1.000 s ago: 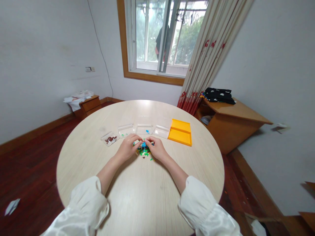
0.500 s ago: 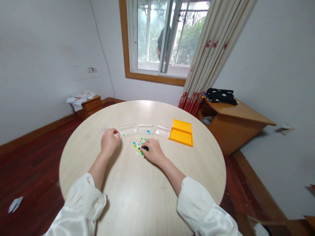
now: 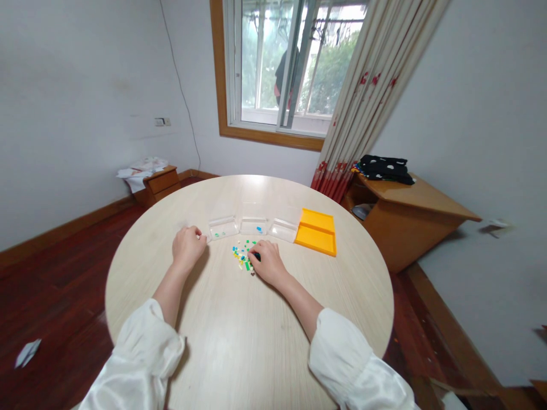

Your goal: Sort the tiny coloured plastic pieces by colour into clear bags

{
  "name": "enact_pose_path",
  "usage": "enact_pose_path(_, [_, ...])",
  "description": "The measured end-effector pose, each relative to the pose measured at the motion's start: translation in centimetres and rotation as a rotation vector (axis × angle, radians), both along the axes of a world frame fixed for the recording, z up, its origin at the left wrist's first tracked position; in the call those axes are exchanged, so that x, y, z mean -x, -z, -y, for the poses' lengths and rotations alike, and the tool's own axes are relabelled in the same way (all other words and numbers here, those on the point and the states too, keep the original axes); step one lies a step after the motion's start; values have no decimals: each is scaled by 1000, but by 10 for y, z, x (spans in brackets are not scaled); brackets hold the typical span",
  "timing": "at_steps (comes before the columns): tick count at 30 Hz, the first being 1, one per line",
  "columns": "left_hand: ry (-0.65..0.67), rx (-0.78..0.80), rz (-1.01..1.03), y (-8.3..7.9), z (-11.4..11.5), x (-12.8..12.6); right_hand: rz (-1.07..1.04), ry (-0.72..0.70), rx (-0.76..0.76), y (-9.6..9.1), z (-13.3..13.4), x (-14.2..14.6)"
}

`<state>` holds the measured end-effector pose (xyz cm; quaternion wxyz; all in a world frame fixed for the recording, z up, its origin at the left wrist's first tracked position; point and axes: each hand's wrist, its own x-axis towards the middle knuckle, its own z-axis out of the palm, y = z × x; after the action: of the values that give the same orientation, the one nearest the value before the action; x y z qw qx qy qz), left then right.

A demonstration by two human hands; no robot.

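My left hand (image 3: pixel 188 248) rests at the left of the clear boxes, fingers curled together; what they hold, if anything, is hidden. Just right of it stands a clear plastic box (image 3: pixel 224 226) with a few small green pieces inside. My right hand (image 3: pixel 270 263) is at the right side of a scattered pile of tiny toy bricks (image 3: pixel 243 258), blue, green, yellow and white. Its thumb and fingers are bent in a pinch, and something dark (image 3: pixel 257 256) shows beneath them, too small to name.
A middle clear box (image 3: pixel 253 225) holds blue pieces (image 3: pixel 259 229), with another clear box (image 3: pixel 282 229) to its right. An open yellow case (image 3: pixel 317 242) lies at the row's right end. All stand on a round wooden table (image 3: pixel 239 336).
My left hand has drawn slightly left, away from the left clear box. The right fingertips have shifted a little right, uncovering more of the pile. The view has turned slightly.
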<state>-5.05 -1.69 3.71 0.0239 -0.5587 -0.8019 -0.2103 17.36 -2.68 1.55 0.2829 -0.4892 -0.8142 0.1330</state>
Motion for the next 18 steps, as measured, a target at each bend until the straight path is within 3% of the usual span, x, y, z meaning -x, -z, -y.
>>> enact_pose_path(6, [12, 14, -20, 5, -2, 2, -129, 11, 12, 3, -5, -3])
enact_pose_path(10, [80, -114, -10, 5, -1, -8, -232, 4, 22, 3, -7, -4])
enact_pose_path(14, [392, -298, 181, 3, 4, -34, -308, -6, -13, -1, -5, -4])
enact_pose_path(18, [686, -245, 396, 4, 10, -59, -378, -25, -72, -4, -3, -4])
